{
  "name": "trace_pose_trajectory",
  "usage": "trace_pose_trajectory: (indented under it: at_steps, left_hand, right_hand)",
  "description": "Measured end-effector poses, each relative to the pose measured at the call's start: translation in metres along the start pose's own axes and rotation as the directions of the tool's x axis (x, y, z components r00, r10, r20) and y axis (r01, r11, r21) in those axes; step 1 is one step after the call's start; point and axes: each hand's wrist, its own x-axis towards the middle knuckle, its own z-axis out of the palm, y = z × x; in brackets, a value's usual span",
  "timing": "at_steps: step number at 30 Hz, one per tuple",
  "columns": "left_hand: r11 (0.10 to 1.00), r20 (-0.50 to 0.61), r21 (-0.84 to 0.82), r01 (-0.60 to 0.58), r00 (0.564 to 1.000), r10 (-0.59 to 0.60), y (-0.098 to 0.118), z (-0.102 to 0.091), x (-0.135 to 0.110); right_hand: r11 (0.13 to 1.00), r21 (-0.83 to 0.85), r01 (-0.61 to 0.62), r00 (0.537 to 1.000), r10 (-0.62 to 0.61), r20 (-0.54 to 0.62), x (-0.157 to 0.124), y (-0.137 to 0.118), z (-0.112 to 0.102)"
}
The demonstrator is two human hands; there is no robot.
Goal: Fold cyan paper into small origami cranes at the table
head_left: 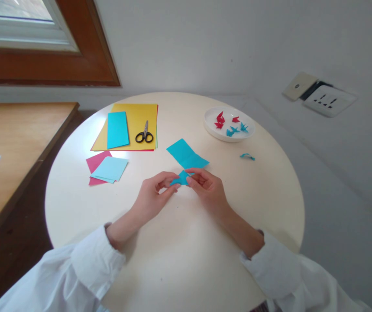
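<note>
Between my two hands is a small folded piece of blue paper [183, 178], a peak pointing up at its middle. My left hand [157, 190] pinches its left end between thumb and fingers. Its right side is gripped by my right hand [209, 188], thumb in front and fingers behind. Just beyond the fingers lies a larger blue paper sheet [186, 154] with a crease across it. A white round dish [211, 134] at the back right holds several small folded paper figures, red and blue.
Black-handled scissors [144, 135] and a blue paper stack [117, 130] rest on yellow sheets [137, 112] at the back left. Nearer are pink squares [97, 161] and pale blue squares [116, 167]. A twisted blue scrap [247, 156] lies right, on the round white table [186, 260].
</note>
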Motion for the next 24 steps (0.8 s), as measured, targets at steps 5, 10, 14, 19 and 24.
trace_pose_trajectory:
  at_steps: [5,10,14,19,24]
  left_hand:
    - [1.000,-0.027,-0.001,0.021,0.999,-0.021,0.0027,-0.0007,-0.0002]
    - [1.000,-0.041,0.011,0.022,0.999,-0.022,0.0046,-0.0015,-0.0004]
    - [1.000,-0.042,0.007,0.024,0.999,-0.024,0.0044,-0.0010,0.0000]
    - [1.000,-0.048,-0.005,0.013,0.999,-0.013,0.0043,-0.0002,0.0005]
    - [1.000,-0.050,-0.018,0.018,0.999,-0.019,0.0053,-0.0003,0.0008]
  right_hand:
    - [0.998,-0.058,0.034,0.997,-0.031,0.065,-0.0025,-0.0009,-0.0002]
    - [0.995,-0.093,0.039,0.996,-0.031,0.083,-0.0031,-0.0019,-0.0001]
    - [0.994,-0.095,0.048,0.995,-0.040,0.088,-0.0030,-0.0026,0.0000]
    - [0.996,-0.078,0.052,0.995,-0.045,0.091,-0.0033,-0.0030,0.0008]
    - [0.997,-0.054,0.049,0.994,-0.044,0.104,-0.0034,-0.0024,0.0008]
